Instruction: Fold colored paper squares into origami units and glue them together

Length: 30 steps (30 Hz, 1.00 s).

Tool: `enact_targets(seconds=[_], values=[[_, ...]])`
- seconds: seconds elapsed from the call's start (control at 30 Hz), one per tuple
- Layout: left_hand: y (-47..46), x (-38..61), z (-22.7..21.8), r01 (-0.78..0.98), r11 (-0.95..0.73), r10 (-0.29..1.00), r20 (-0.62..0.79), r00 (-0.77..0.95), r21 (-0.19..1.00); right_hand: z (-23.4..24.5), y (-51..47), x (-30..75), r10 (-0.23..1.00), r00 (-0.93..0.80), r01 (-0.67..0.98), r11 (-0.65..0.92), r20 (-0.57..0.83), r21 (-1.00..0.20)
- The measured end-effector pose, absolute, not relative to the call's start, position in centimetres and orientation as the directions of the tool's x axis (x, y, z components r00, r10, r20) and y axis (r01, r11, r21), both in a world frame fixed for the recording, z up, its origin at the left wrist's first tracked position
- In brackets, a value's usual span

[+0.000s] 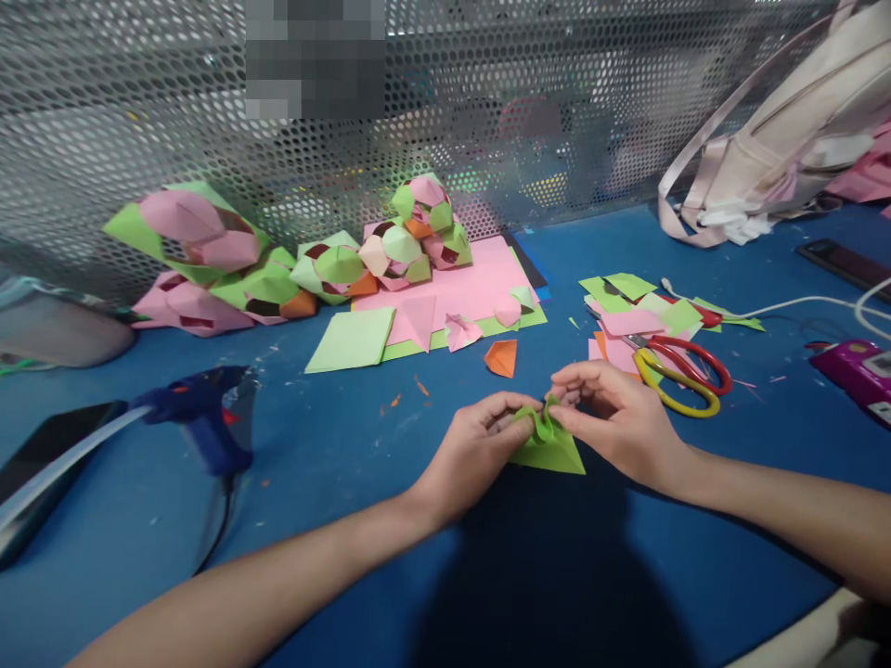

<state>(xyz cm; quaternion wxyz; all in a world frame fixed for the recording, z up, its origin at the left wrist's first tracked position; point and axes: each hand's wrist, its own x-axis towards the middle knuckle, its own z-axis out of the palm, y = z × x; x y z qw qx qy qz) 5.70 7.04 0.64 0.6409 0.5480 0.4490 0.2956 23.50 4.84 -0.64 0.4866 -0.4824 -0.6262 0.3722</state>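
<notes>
Green folded paper (552,448) between both hands.

A pink sheet (459,283) lies on the blue worktop (334,445). Behind it and to its left stand folded paper models (292,264) in green, pink and orange. A green square (352,339) touches its left front corner. An orange scrap (502,357) lies just in front. Well to its right, scissors (678,371) rest on paper offcuts (630,306). Far left of it stands a blue glue gun (205,417).

One head camera looks forward and down, close over the counter (348,520). A mesh wall (174,111) stands at 12 o'clock.
</notes>
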Motion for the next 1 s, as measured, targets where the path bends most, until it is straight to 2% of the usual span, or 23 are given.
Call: enact_targets(seconds=[0.17, 0.43, 0.7, 1.0], values=[[6.99, 5.48, 0.67, 0.185, 0.068, 0.833, -0.158, 0.530, 0.980, -0.52, 4.65, 23.37, 0.941, -0.113, 0.243, 0.337, 0.319, -0.909], [6.68, 5.79, 0.94, 0.121, 0.204, 0.871, -0.236, 0.432, 0.972, -0.20, 4.39, 23.45, 0.848, -0.286, 0.382, 0.528, 0.447, -0.758], [6.47, 5.89, 0.67, 0.140, 0.158, 0.889, -0.202, 0.410, 0.978, -0.77, 4.49, 23.13, 0.845, -0.226, 0.496, 0.528, 0.485, -0.689], [6.58, 5.97, 0.89, 0.185, 0.108, 0.903, -0.174, 0.394, 0.977, -1.00, 4.56, 23.06, 0.875, -0.250, 0.485, 0.483, 0.414, -0.729]])
